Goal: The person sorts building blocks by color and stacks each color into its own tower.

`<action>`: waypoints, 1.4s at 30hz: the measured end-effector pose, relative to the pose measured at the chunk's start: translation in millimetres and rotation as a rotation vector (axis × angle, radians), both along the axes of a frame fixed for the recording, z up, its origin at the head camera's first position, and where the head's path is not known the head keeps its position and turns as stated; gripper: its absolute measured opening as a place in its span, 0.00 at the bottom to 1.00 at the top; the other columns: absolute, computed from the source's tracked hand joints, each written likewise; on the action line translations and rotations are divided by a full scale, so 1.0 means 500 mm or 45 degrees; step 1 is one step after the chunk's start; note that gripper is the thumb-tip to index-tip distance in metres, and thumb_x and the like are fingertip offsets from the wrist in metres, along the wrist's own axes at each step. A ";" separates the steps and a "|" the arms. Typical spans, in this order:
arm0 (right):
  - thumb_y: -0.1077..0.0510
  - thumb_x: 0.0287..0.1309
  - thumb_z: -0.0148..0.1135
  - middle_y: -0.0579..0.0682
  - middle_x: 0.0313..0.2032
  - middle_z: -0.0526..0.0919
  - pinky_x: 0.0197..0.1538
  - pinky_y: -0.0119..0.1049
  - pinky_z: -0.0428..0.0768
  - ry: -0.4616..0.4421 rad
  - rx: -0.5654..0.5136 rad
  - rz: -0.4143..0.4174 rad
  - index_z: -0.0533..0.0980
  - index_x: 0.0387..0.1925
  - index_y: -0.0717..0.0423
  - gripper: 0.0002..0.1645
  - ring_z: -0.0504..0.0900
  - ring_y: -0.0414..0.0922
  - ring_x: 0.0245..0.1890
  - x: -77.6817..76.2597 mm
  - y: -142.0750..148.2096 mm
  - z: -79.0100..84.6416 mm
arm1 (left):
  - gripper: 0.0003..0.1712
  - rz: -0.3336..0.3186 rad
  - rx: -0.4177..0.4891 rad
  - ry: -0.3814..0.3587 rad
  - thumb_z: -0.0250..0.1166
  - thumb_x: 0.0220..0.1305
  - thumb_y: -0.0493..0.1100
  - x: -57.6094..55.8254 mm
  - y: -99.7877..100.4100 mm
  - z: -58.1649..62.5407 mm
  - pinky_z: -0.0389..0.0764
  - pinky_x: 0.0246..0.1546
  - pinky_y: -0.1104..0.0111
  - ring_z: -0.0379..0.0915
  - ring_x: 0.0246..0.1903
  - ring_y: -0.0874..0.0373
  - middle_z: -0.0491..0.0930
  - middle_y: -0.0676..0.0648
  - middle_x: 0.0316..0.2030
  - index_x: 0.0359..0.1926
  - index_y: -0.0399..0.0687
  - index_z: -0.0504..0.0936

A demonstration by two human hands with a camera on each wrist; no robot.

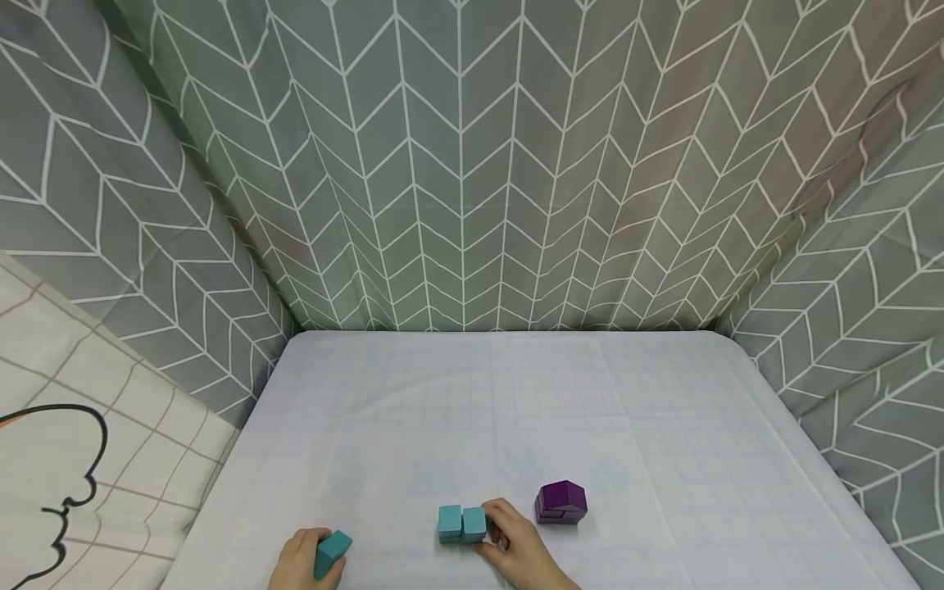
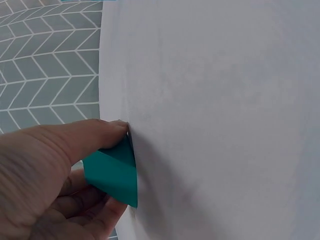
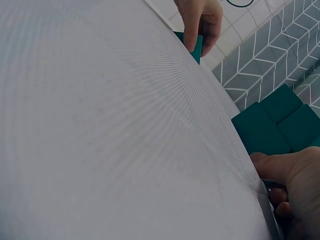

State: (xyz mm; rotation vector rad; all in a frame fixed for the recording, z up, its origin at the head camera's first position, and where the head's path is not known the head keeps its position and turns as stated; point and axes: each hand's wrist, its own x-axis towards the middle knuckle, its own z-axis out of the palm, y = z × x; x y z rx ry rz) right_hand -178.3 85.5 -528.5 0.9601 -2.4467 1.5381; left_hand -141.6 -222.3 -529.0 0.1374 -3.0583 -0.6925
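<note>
My left hand (image 1: 301,560) pinches a teal block (image 1: 332,552) with a slanted face between thumb and fingers, at the table's near left. The left wrist view shows this slanted block (image 2: 113,172) close to the white cloth. Toward the middle, my right hand (image 1: 519,547) has its thumb and index finger on the right part of a small group of teal blocks (image 1: 450,524). In the right wrist view, several teal blocks (image 3: 261,131) sit together, and the right thumb (image 3: 272,166) touches the lower one. My other fingers there are partly hidden.
A small stack of purple blocks (image 1: 562,502) with a peaked top stands right of my right hand. White cloth covers the table (image 1: 472,410). Grey patterned curtains (image 1: 472,164) surround its back and sides, and a checked cloth (image 1: 125,426) hangs at the left.
</note>
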 end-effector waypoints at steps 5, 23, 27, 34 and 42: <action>0.69 0.41 0.66 0.49 0.32 0.72 0.21 0.24 0.69 0.020 -0.008 0.000 0.72 0.41 0.60 0.21 0.69 0.47 0.21 -0.001 0.001 0.006 | 0.22 0.008 -0.011 0.014 0.70 0.41 0.43 0.002 0.001 0.002 0.77 0.31 0.60 0.72 0.32 0.51 0.72 0.45 0.30 0.36 0.32 0.74; 0.70 0.41 0.66 0.50 0.32 0.72 0.20 0.24 0.69 0.007 -0.034 0.001 0.72 0.40 0.61 0.20 0.69 0.48 0.21 0.003 0.000 0.003 | 0.20 -0.048 0.010 0.353 0.70 0.42 0.32 -0.068 0.003 0.091 0.76 0.35 0.51 0.73 0.35 0.43 0.76 0.37 0.34 0.37 0.27 0.74; 0.70 0.41 0.66 0.50 0.32 0.72 0.21 0.24 0.69 0.019 -0.036 0.010 0.72 0.41 0.62 0.21 0.69 0.47 0.22 0.003 0.000 0.002 | 0.20 -0.077 0.036 0.380 0.70 0.43 0.33 -0.095 0.027 0.113 0.76 0.36 0.52 0.73 0.37 0.44 0.76 0.37 0.35 0.38 0.28 0.75; 0.70 0.40 0.67 0.49 0.32 0.72 0.22 0.23 0.70 0.070 -0.026 0.006 0.73 0.39 0.60 0.20 0.69 0.46 0.22 0.004 -0.001 -0.003 | 0.20 -0.178 0.106 0.400 0.69 0.46 0.35 -0.120 0.083 0.134 0.77 0.39 0.56 0.73 0.40 0.47 0.76 0.40 0.37 0.41 0.32 0.75; 0.69 0.41 0.67 0.48 0.33 0.72 0.22 0.22 0.69 0.033 -0.016 0.002 0.73 0.39 0.59 0.20 0.69 0.45 0.23 0.004 0.000 -0.006 | 0.19 -0.317 0.102 0.396 0.68 0.48 0.38 -0.128 0.143 0.148 0.77 0.40 0.63 0.72 0.41 0.53 0.76 0.45 0.38 0.42 0.37 0.75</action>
